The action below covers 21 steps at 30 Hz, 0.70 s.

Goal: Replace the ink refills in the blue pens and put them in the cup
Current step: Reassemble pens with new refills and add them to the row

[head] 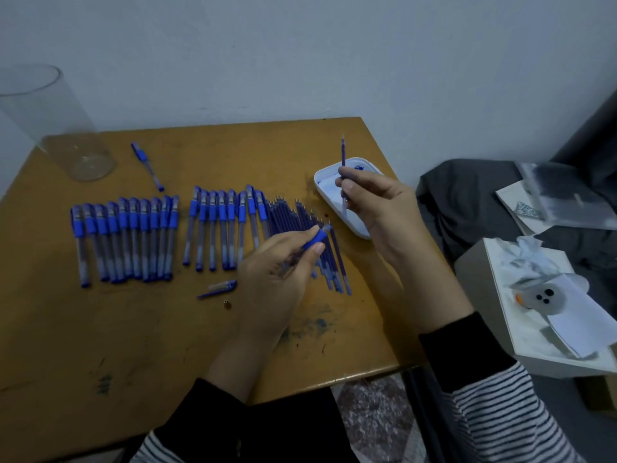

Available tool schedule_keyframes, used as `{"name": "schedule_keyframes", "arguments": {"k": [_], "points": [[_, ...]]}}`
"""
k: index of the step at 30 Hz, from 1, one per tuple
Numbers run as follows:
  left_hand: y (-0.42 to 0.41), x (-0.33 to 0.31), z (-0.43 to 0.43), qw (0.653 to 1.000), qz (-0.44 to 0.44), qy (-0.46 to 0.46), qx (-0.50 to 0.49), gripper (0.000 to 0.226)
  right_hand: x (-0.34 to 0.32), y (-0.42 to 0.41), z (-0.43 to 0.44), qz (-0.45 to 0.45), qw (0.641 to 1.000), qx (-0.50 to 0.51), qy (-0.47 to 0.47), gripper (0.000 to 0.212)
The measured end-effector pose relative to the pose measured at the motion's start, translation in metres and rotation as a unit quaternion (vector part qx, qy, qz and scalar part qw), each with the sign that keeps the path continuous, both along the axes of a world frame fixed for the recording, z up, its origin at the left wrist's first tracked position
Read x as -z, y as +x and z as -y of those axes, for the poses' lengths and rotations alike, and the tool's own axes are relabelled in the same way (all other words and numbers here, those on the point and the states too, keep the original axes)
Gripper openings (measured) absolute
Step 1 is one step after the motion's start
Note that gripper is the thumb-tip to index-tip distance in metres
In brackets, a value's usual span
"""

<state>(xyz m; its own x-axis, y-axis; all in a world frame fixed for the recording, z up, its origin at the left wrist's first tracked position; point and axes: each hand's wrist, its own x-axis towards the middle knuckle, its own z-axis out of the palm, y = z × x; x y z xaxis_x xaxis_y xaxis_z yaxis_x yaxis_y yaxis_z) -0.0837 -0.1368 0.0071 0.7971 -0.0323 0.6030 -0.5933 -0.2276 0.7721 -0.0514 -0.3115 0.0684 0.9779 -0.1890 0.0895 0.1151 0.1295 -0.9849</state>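
My right hand [377, 202] pinches a refill [343, 158] over the tray [320, 188], its long axis near upright, top end toward the wall. My left hand [277, 279] grips the pen [315, 239] above the spare refills [302, 217], slanted, blue end aimed at the tray. I judge the work barely begun: the cup [66, 145] at far left holds nothing, and two rows [133, 238] of pens wait.

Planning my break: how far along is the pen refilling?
Done: nothing visibly; the cup looks empty. In hand: the left hand grips an uncapped pen, the right hand pinches a refill by the tray; a cap lies on the table. Left: two rows of capped pens and a pile of refills.
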Motion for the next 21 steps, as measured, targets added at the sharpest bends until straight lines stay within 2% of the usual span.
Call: {"name": "schedule_keyframes", "arguments": {"k": [2,4,16,21], "points": [[-0.001,-0.001,0.000,1.000,-0.002,-0.003,-0.007,0.032,-0.002,-0.003,-0.013,0.007,0.997,0.000,0.074,0.018],[-0.002,-0.003,0.000,1.000,-0.003,-0.010,-0.012,0.033,-0.001,-0.005,-0.022,0.011,0.996,0.015,0.092,0.018],[-0.002,-0.010,-0.004,0.999,-0.026,-0.022,-0.022,0.030,0.001,-0.007,-0.031,0.023,0.995,0.033,0.092,0.018],[-0.002,-0.010,-0.006,0.999,-0.030,-0.023,-0.021,0.031,0.002,-0.006,-0.032,0.035,0.997,0.042,0.061,0.017]]}}
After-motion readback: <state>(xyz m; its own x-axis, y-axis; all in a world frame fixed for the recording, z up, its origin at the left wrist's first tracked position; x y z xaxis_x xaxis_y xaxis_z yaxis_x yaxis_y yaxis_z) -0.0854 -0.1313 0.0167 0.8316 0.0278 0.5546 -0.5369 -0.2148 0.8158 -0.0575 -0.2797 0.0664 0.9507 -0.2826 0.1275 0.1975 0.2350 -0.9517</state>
